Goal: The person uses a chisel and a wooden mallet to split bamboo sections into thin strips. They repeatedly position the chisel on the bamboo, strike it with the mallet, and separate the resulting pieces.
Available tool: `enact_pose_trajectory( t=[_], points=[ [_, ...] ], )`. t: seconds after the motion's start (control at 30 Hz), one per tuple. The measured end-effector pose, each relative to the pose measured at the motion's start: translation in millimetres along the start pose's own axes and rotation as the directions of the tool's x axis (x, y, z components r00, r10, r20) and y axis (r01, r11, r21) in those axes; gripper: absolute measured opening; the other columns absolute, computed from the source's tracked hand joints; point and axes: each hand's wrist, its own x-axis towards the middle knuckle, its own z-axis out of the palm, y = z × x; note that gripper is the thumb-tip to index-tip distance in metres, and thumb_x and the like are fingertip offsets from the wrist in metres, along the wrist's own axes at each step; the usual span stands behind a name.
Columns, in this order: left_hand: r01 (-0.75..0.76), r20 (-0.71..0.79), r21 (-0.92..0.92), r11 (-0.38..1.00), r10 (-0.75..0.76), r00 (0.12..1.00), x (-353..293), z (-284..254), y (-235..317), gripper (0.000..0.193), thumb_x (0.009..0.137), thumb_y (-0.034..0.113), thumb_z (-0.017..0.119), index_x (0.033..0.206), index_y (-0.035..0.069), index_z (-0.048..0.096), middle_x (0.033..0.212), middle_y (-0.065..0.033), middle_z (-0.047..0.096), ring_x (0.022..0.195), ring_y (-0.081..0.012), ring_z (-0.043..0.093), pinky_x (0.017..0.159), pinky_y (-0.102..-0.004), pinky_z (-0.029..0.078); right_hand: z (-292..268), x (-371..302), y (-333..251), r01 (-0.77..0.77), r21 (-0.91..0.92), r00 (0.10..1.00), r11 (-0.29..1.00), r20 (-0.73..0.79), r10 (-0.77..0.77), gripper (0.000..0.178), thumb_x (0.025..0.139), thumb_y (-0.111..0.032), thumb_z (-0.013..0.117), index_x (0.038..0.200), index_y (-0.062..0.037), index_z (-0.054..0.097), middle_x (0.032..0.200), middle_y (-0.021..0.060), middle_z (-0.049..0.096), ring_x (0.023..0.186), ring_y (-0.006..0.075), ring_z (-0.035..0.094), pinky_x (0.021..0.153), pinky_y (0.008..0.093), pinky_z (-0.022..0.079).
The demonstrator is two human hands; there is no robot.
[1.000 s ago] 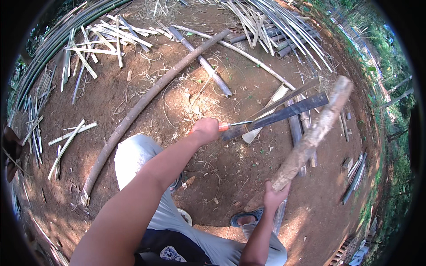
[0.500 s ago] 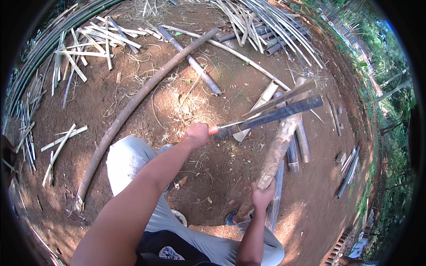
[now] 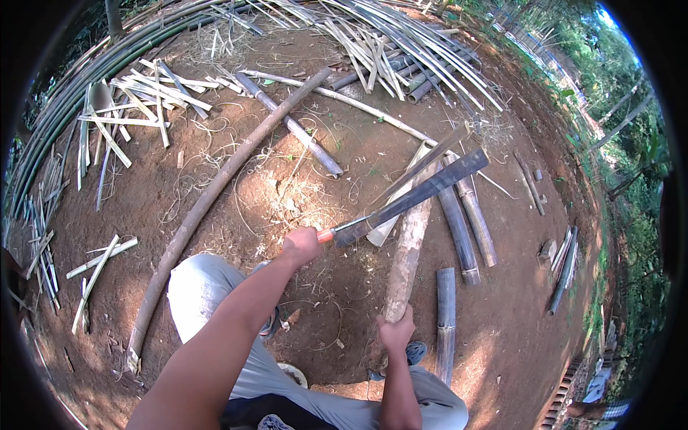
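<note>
My left hand (image 3: 302, 246) is closed around the orange handle of a machete (image 3: 326, 235). Beyond the handle, a long dark flat piece (image 3: 423, 192) and a thinner brown strip (image 3: 423, 166) run out to the right, spreading apart. Which of the two is the blade and which is bamboo I cannot tell. My right hand (image 3: 395, 332) grips a thick, pale, mottled wooden stick (image 3: 408, 261) near its lower end. The stick slants upward, and its upper part passes behind the dark piece. A pale split bamboo piece (image 3: 383, 231) lies on the ground behind them.
Dark bamboo lengths (image 3: 459, 233) lie right of the stick, another (image 3: 446, 315) beside my right hand. A long curved pole (image 3: 215, 193) crosses the ground to the left. Split slats (image 3: 154, 100) are heaped at far left, more (image 3: 401, 50) at the back. My bent knee (image 3: 204, 290) is near.
Both hands and what they hold have shifted left, and my left hand has also dropped slightly. The stick's top end no longer rises as far past the dark piece. The whole view has turned slightly.
</note>
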Motion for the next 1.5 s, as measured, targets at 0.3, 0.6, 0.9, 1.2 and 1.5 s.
enact_pose_trajectory(
  t=[0.3, 0.6, 0.9, 1.2, 1.5],
  points=[
    [0.03, 0.038, 0.099, 0.995, -0.034, 0.999, 2, 2, 7, 0.028, 0.089, 0.017, 0.061, 0.112, 0.007, 0.073, 0.11, -0.0177, 0.073, 0.103, -0.0326, 0.072, 0.09, -0.0425, 0.058, 26, -5, 39, -0.165, -0.339, 0.96, 0.926, 0.158, 0.229, 0.07, 0.066, -0.017, 0.081, 0.128, -0.001, 0.052, 0.107, 0.0275, 0.071, 0.102, 0.0398, 0.071, 0.089, 0.0474, 0.055],
    [0.038, 0.022, 0.069, 0.997, -0.04, 0.999, 10, 13, -14, 0.03, 0.087, 0.021, 0.065, 0.113, 0.007, 0.071, 0.113, -0.017, 0.073, 0.104, -0.0319, 0.072, 0.091, -0.043, 0.058, 21, -11, 17, -0.073, -0.009, 0.997, 0.997, -0.006, 0.073, 0.071, 0.068, -0.019, 0.08, 0.13, -0.0012, 0.051, 0.104, 0.0246, 0.072, 0.098, 0.0386, 0.072, 0.086, 0.0454, 0.056],
    [-0.006, 0.004, 0.131, 0.991, 0.006, 1.0, 20, 31, -19, 0.035, 0.086, 0.022, 0.065, 0.115, 0.003, 0.069, 0.112, -0.021, 0.072, 0.106, -0.0361, 0.07, 0.092, -0.0433, 0.057, 23, 5, 36, -0.06, -0.083, 0.996, 0.995, 0.054, 0.065, 0.07, 0.067, -0.021, 0.08, 0.128, -0.0051, 0.05, 0.101, 0.0269, 0.071, 0.097, 0.0462, 0.069, 0.086, 0.0525, 0.055],
    [0.012, -0.005, 0.229, 0.973, -0.012, 1.0, 25, 34, -22, 0.04, 0.086, 0.025, 0.063, 0.118, 0.001, 0.066, 0.114, -0.0198, 0.071, 0.107, -0.0344, 0.07, 0.092, -0.0434, 0.057, 43, -2, 56, -0.139, -0.25, 0.969, 0.958, 0.167, 0.184, 0.072, 0.067, -0.025, 0.081, 0.128, -0.0022, 0.049, 0.101, 0.0298, 0.07, 0.097, 0.0488, 0.067, 0.085, 0.0538, 0.053],
    [0.014, 0.053, 0.191, 0.981, -0.025, 0.998, 29, 41, -34, 0.041, 0.085, 0.025, 0.065, 0.116, -0.001, 0.067, 0.117, -0.0204, 0.07, 0.108, -0.0321, 0.07, 0.092, -0.0424, 0.057, 42, -5, 67, -0.17, -0.287, 0.953, 0.943, 0.195, 0.231, 0.072, 0.069, -0.027, 0.081, 0.13, -0.0073, 0.05, 0.104, 0.0284, 0.07, 0.1, 0.0478, 0.067, 0.089, 0.0526, 0.053]
  ],
)
